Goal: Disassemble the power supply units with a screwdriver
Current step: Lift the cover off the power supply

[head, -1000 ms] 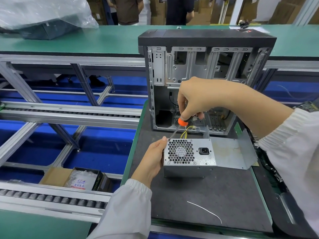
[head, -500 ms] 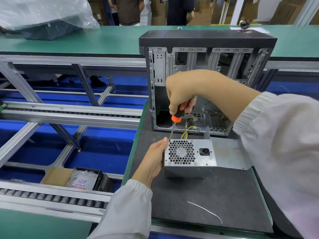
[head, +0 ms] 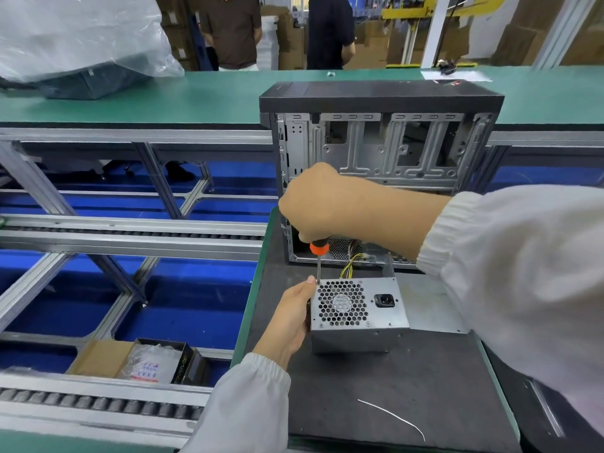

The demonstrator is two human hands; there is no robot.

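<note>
Two hands busy: left hand (head: pixel 294 313) grips the power supply unit (head: pixel 356 310) on the bench mat (head: pixel 376 387), right hand (head: pixel 322 204) grips the screwdriver (head: pixel 317 256) at its top-left corner screw, so a tilted tip could easily slip out.

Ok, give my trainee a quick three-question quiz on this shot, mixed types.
1. True or false: the right hand grips the screwdriver.
2. Where does the screwdriver tip sit on the PSU? A) top left corner B) power socket C) fan centre
3. Fill in: the left hand holds the PSU's ____ side.

Key: 1 true; 2 A; 3 left
</note>
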